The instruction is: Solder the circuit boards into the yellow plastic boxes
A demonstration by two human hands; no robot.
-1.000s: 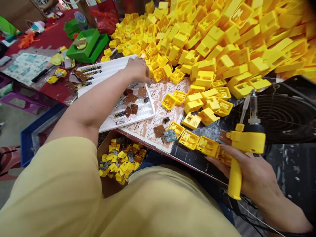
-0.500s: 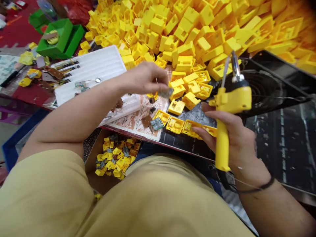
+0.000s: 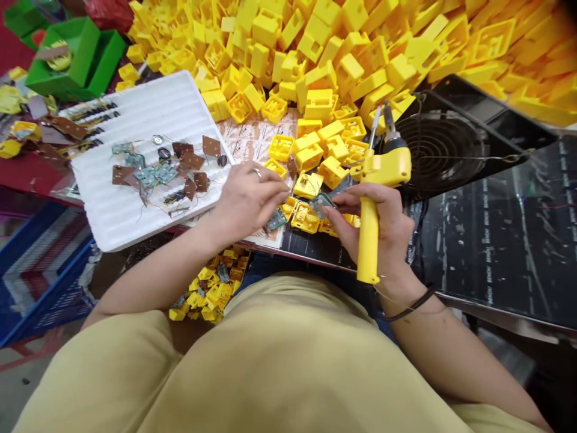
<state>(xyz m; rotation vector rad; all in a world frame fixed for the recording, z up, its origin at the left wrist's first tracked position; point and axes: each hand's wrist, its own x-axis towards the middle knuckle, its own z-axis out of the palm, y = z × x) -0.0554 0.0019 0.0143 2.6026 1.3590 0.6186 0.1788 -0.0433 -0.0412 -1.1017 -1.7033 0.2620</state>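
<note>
My right hand (image 3: 383, 231) is wrapped round the handle of a yellow soldering gun (image 3: 376, 180), whose tip points up and away. Its fingertips also pinch a small green circuit board (image 3: 321, 203). My left hand (image 3: 247, 198) meets it from the left, fingers curled and pinching at the same small board. Both hands hover over a row of open yellow plastic cases (image 3: 306, 218) at the table's near edge. Another green board (image 3: 276, 220) lies just below my left hand.
A huge heap of yellow cases (image 3: 342, 42) fills the back. A white ribbed tray (image 3: 135, 150) on the left holds brown and green boards with wires. Green bins (image 3: 76, 57) stand far left, a black fan (image 3: 439, 150) right, and a box of yellow parts (image 3: 211, 291) under the table edge.
My left hand came back from the heap with a small part and joined my right hand. My right hand brought the soldering gun in towards the centre.
</note>
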